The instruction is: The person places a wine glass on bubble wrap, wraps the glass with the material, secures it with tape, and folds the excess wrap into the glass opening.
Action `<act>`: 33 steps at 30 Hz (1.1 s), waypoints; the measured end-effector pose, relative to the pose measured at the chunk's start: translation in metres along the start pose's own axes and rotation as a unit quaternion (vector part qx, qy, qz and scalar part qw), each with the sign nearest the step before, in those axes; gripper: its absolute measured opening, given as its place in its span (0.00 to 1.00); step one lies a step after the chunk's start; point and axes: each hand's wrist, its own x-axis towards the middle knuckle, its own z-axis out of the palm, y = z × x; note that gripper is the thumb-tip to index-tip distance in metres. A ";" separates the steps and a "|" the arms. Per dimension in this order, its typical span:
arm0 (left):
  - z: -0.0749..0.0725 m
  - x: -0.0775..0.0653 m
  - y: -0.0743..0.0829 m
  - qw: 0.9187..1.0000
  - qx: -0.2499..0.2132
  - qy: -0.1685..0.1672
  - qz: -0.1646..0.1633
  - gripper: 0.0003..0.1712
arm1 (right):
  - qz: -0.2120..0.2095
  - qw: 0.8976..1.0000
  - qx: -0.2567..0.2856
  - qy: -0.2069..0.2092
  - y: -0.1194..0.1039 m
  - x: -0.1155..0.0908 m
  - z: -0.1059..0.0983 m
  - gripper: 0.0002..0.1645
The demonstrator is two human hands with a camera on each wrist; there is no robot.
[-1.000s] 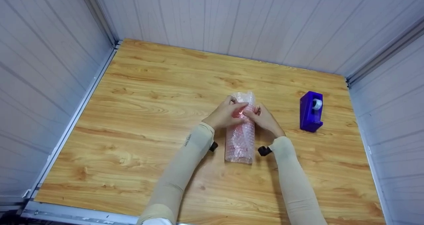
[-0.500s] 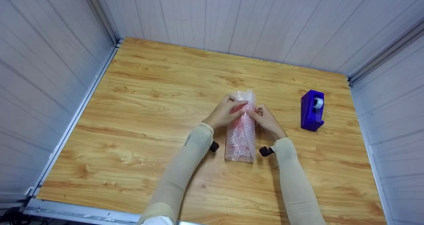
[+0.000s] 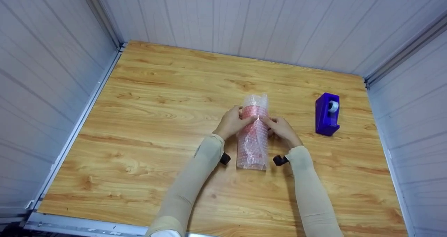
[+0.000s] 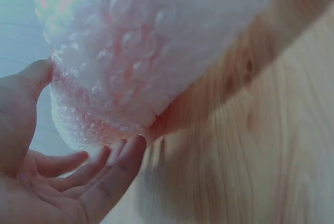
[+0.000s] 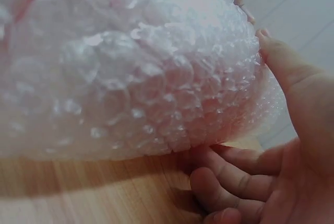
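A bubble-wrapped bundle point(image 3: 252, 149) lies lengthwise on the wooden table in the head view, with something pinkish-red showing through its upper half. My left hand point(image 3: 232, 123) holds its left side, thumb on top near the wrap's seam. From the right, my right hand point(image 3: 283, 130) grips it the same way, the two thumbs close together on top. In the left wrist view, the fingers point(image 4: 112, 174) curl beneath the bundle's edge. The right wrist view has the thumb point(image 5: 284, 59) pressed on the bubble wrap and the other fingers tucked below. What is inside the wrap cannot be made out.
To the right of the hands stands a purple tape dispenser point(image 3: 327, 114) with a roll of tape point(image 3: 333, 106). Pale panel walls point(image 3: 223, 20) enclose the wooden table point(image 3: 157, 90) at the back and both sides.
My left hand has slid from the top of the bundle to its left side, uncovering the red part. My right hand's fingers have moved lower around the right side.
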 end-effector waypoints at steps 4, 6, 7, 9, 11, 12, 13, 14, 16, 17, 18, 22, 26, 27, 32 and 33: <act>0.000 -0.002 -0.002 0.999 -0.032 -0.022 -0.027 0.46 | -0.010 1.000 0.013 -0.006 -0.002 -0.002 0.002 0.40; 0.000 -0.003 -0.003 0.998 -0.045 -0.027 -0.034 0.46 | -0.016 1.000 0.025 -0.009 -0.004 -0.005 0.003 0.38; 0.000 -0.003 -0.003 0.998 -0.051 -0.028 -0.035 0.46 | -0.019 0.999 0.032 -0.010 -0.006 -0.006 0.003 0.38; 0.000 -0.005 -0.002 0.998 -0.052 -0.021 -0.029 0.46 | -0.027 0.999 0.042 -0.010 -0.010 -0.009 0.003 0.37; -0.001 -0.005 0.002 0.998 -0.060 -0.010 -0.015 0.46 | -0.040 0.999 0.032 0.003 -0.015 -0.012 0.002 0.38; -0.002 -0.005 0.005 0.998 -0.068 -0.004 -0.005 0.47 | -0.049 0.998 0.033 0.010 -0.017 -0.014 0.002 0.39; -0.004 -0.005 0.007 0.997 -0.077 0.004 0.007 0.48 | -0.059 0.998 0.030 0.019 -0.020 -0.015 0.001 0.40; -0.005 -0.005 0.011 0.996 -0.087 0.011 0.019 0.48 | -0.071 0.997 0.030 0.028 -0.024 -0.017 0.000 0.40; -0.008 -0.005 0.018 0.993 -0.106 0.022 0.046 0.49 | -0.094 0.994 0.030 0.048 -0.030 -0.020 -0.002 0.40; -0.010 -0.006 0.021 0.992 -0.108 0.027 0.059 0.50 | -0.105 0.992 0.036 0.052 -0.033 -0.022 -0.002 0.40; -0.012 -0.006 0.024 0.991 -0.108 0.031 0.072 0.50 | -0.116 0.991 0.047 0.052 -0.036 -0.025 -0.003 0.41; -0.016 -0.009 0.032 0.987 -0.090 0.045 0.121 0.50 | -0.151 0.985 0.052 0.061 -0.047 -0.036 -0.004 0.40; -0.016 -0.012 0.034 0.975 -0.083 0.060 0.196 0.49 | -0.186 0.979 0.051 0.068 -0.067 -0.058 -0.003 0.33; -0.016 -0.013 0.035 0.971 -0.081 0.064 0.216 0.49 | -0.194 0.977 0.050 0.071 -0.071 -0.063 -0.003 0.33; -0.016 -0.018 0.036 0.951 -0.079 0.074 0.288 0.49 | -0.253 0.961 0.076 0.077 -0.074 -0.074 -0.001 0.35; -0.016 -0.018 0.036 0.949 -0.081 0.073 0.295 0.48 | -0.267 0.957 0.080 0.078 -0.073 -0.075 0.000 0.36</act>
